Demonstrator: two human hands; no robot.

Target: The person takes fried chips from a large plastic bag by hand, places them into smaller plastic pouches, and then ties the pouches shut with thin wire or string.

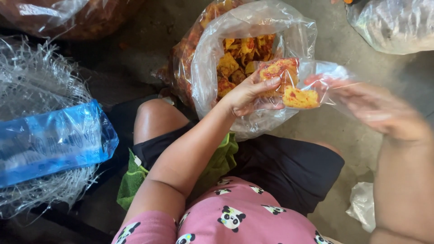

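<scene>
My left hand (249,94) grips a small clear plastic bag (312,79) that holds a few orange-red square crackers (289,83). My right hand (379,110) is blurred from motion and touches the bag's open right end; its fingers look spread. Behind both hands stands a large clear sack (212,63), open at the top and full of the same orange crackers (239,56). I sit on the floor with the sack between my knees.
A blue plastic packet (49,142) lies on a pile of clear plastic strips (36,81) at the left. More filled clear bags sit at the top left (72,16) and top right (393,22). A green cloth (133,176) rests on my lap; a crumpled white bag (361,205) lies on the concrete floor.
</scene>
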